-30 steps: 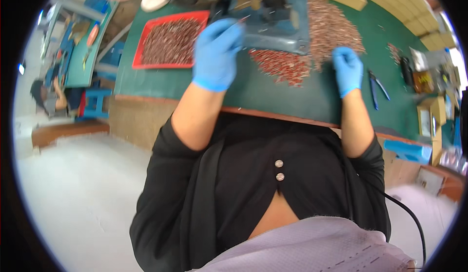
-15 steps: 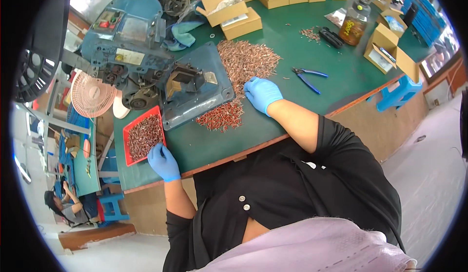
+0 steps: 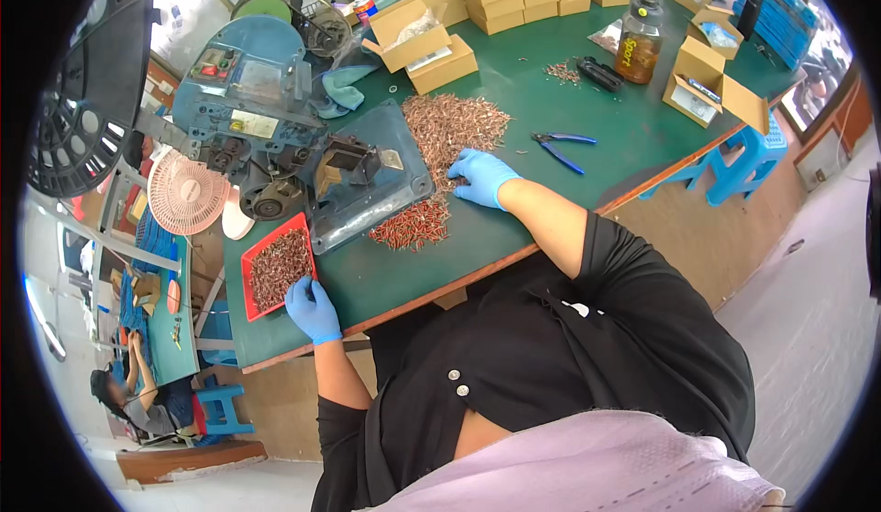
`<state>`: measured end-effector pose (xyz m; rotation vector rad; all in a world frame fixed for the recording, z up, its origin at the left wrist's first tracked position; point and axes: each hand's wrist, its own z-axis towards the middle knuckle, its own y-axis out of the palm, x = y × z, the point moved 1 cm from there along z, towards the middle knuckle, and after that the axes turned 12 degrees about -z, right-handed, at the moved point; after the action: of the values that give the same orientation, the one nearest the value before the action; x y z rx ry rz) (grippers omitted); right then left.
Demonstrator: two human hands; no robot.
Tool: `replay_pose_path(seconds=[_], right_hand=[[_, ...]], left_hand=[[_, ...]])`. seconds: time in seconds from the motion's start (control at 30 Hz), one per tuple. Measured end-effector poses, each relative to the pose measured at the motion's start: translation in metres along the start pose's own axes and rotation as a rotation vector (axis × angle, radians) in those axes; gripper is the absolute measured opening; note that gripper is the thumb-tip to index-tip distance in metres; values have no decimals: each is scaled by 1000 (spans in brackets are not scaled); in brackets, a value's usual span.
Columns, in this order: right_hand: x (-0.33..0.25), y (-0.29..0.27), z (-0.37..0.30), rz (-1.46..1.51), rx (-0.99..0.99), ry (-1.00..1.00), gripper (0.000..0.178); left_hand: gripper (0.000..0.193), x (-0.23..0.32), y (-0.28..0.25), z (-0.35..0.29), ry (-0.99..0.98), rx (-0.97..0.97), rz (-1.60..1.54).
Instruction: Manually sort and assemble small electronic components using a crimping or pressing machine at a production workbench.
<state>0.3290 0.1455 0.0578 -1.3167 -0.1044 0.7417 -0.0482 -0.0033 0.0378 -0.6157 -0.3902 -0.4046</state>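
My left hand [image 3: 314,311], in a blue glove, rests by the near right side of a red tray [image 3: 308,230]. Its fingers are bent together at the rim; anything between them is too small to make out. Small reddish-brown metal pieces [image 3: 280,272] fill the tray. At the edge of a large heap of small copper-coloured pieces [image 3: 450,127] is my right hand [image 3: 484,180], also gloved in blue. Its thumb and fingers are curled toward each other, and what they pinch is hidden. Just left of it lies a smaller pile of red-tipped pieces [image 3: 410,226].
A blue bench machine [image 3: 266,99] with a flat base plate [image 3: 344,223] stands between the tray and heap. Blue-handled pliers [image 3: 562,152] lie to the right. Farther back are cardboard boxes [image 3: 440,64] and a bottle [image 3: 640,39]. Another person [image 3: 138,402] sits at far left.
The view has shifted slightly. My right hand has turned a little at the heap, its thumb and fingers drawn in. My left hand stays by the tray, its fingertips more closed.
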Motion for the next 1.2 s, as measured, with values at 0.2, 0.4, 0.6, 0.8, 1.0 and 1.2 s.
replay_pose_path(seconds=[0.2,0.4,0.6,0.8,1.0,1.2], right_hand=[[-6,11,-1,-96,-10,45,15],[-6,5,-9,-53,-10,59,17],[-6,7,-18,-27,76,-74,33],[-4,20,-15,-77,66,-55,19],[-9,25,-16,-105,38,-47,15],[-8,19,-21,-87,39,41,16]], left_hand=[[9,3,-9,-8,-75,2,-47],[10,4,-9,-11,-73,-10,-58],[8,4,-19,-16,-76,-15,-49],[6,1,-14,-15,-45,-19,-23],[7,-3,-14,-18,-76,-11,-38],[7,-7,-8,-17,-35,-17,-55]])
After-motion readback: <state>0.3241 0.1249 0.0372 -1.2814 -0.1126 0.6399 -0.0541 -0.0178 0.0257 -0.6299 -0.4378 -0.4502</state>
